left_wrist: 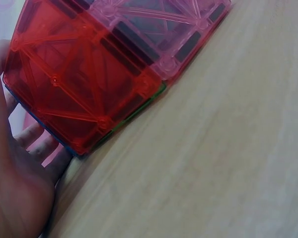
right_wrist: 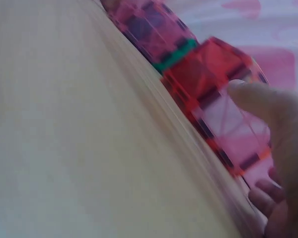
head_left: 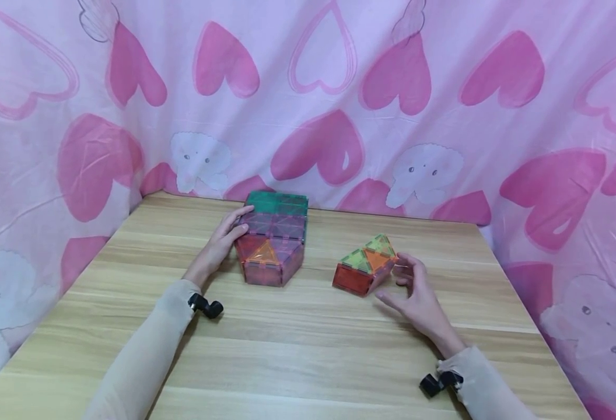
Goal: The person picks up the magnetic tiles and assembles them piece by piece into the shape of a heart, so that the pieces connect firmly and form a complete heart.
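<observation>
On the left stands a larger block of translucent magnetic tiles [head_left: 289,226], green at the back, purple in the middle, with an orange triangle near the front. My left hand [head_left: 216,248] lies along its left side, fingers extended over the edge. A red tile wall [left_wrist: 84,79] faces the left wrist camera. To the right sits a smaller tile block [head_left: 352,279], with a red end and yellow-green and orange triangles on top. My right hand [head_left: 418,294] is at its right end, thumb spread away from the fingers and fingertips right at the corner.
Both blocks stand on a wood-grain table [head_left: 287,350], with bare tabletop between them. A pink curtain [head_left: 329,87] with hearts hangs close behind and along both sides. Each sleeve cuff carries a small black camera [head_left: 205,305].
</observation>
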A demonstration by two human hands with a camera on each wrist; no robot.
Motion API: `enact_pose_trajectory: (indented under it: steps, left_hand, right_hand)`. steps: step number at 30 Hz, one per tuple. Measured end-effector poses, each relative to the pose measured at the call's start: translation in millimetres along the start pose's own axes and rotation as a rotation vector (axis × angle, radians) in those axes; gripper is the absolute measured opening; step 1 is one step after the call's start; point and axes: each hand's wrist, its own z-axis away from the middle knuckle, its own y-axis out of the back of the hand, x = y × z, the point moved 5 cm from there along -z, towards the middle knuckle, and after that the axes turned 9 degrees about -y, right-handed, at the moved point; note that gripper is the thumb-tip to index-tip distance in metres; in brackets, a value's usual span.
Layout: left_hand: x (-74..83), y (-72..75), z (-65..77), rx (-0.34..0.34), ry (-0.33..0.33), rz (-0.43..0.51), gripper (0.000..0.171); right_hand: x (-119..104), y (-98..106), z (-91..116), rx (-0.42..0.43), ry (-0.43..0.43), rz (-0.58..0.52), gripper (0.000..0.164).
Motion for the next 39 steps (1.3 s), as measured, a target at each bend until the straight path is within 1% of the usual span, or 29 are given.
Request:
enact_pose_trajectory:
  steps: [3, 5, 7, 9, 14, 20, 24, 28, 34, 39]
  left_hand:
    - [-0.3, 1.0, 0.1, 0.0, -0.006, -0.009, 0.055]
    - [0.2, 0.9, 0.1, 0.0, -0.014, -0.008, 0.055]
    - [0.3, 0.7, -0.4, 0.0, -0.025, -0.004, 0.055]
    - [0.6, 0.0, -1.0, -0.003, -0.036, 0.0, 0.054]
    - [-0.4, -0.2, -2.5, -0.002, -0.048, 0.006, 0.054]
    - [-0.9, 0.6, -1.9, -0.006, -0.054, 0.01, 0.054]
    - [0.0, -2.6, 0.9, -0.04, -0.045, 0.027, 0.055]
    - [-0.6, -7.0, 2.3, -0.077, -0.03, 0.02, 0.055]
    - [0.3, -9.6, 1.9, -0.092, -0.034, 0.006, 0.056]
    - [-0.1, -9.9, 0.7, -0.096, -0.046, -0.007, 0.055]
  right_hand:
    - [-3.1, -7.7, 0.6, 0.031, -0.03, 0.073, 0.117]
    - [-5.1, -12.0, -0.7, 0.045, -0.042, 0.117, 0.124]
    - [-6.6, -14.9, -3.1, 0.057, -0.048, 0.146, 0.128]
    - [-7.6, -16.4, -6.2, 0.059, -0.047, 0.161, 0.128]
    - [-8.7, -18.8, -16.8, 0.032, -0.018, 0.136, 0.121]
    - [-9.9, -28.2, -35.6, -0.027, 0.034, 0.089, 0.103]
    - [-11.6, -36.8, -49.3, -0.052, 0.083, 0.068, 0.094]
    - [-14.0, -46.3, -61.8, -0.076, 0.115, 0.043, 0.091]
    - [-19.5, -62.7, -77.9, -0.11, 0.121, 0.017, 0.09]
    - [-24.8, -77.5, -88.3, -0.141, 0.157, 0.032, 0.09]
